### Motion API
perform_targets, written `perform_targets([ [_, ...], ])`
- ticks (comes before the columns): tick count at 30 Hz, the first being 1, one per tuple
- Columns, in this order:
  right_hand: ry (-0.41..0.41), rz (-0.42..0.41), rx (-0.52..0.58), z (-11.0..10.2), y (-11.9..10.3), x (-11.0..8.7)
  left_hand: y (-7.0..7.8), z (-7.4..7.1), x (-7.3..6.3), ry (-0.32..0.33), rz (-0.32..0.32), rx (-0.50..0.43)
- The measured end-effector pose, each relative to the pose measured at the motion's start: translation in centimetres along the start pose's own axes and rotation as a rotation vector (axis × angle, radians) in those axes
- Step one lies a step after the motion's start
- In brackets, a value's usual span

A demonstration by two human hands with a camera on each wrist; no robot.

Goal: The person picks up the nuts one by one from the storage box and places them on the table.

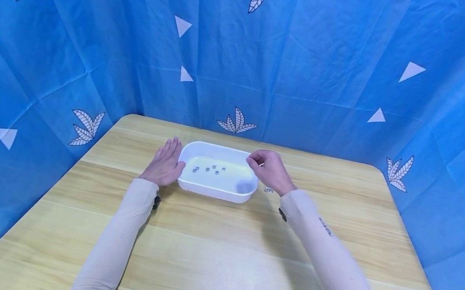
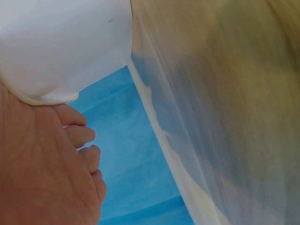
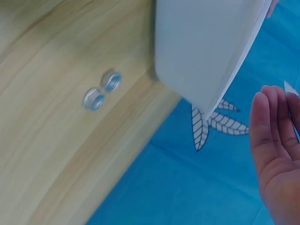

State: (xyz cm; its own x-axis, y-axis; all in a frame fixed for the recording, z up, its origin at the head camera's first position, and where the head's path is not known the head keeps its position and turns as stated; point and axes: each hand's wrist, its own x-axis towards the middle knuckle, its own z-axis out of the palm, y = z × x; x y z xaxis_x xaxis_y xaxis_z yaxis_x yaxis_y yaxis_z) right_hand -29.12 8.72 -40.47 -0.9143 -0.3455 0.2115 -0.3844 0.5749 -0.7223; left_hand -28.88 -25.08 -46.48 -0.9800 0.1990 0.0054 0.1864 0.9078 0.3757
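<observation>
A white plastic tray (image 1: 212,193) stands on the table, with several small metal flange nuts (image 1: 207,169) spread on its floor. My left hand (image 1: 164,162) lies along the tray's left end, fingers extended and thumb at the rim; in the left wrist view its palm is beside the white wall. Above the tray's right end is my right hand (image 1: 271,170), fingers bent with the tips drawn toward the thumb. Whether anything is between those fingertips is hidden in both views. Two flange nuts (image 3: 102,89) lie side by side on the table, right of the tray.
The light wood-grain table (image 1: 208,250) has rounded corners. A blue curtain (image 1: 325,54) with leaf and triangle prints surrounds its back and sides. Both forearms, in light sleeves, reach in from the near edge.
</observation>
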Motion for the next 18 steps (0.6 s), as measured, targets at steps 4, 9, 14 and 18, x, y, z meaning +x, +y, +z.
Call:
perform_targets([
  [4,-0.043,-0.020,-0.004,0.8,-0.6,0.4,-0.1,0.0,0.0,-0.002,-0.001,-0.001],
  [9,-0.096,-0.046,-0.027,2.0,-1.2,1.0,0.0,0.0,0.1,0.001,0.000,-0.005],
  [14,-0.129,-0.060,-0.040,3.2,-1.9,1.6,0.2,-0.2,-0.1,0.000,-0.002,-0.001],
  [18,-0.154,-0.054,-0.052,4.1,-2.1,2.0,0.3,-0.3,-0.1,-0.013,-0.007,0.007],
])
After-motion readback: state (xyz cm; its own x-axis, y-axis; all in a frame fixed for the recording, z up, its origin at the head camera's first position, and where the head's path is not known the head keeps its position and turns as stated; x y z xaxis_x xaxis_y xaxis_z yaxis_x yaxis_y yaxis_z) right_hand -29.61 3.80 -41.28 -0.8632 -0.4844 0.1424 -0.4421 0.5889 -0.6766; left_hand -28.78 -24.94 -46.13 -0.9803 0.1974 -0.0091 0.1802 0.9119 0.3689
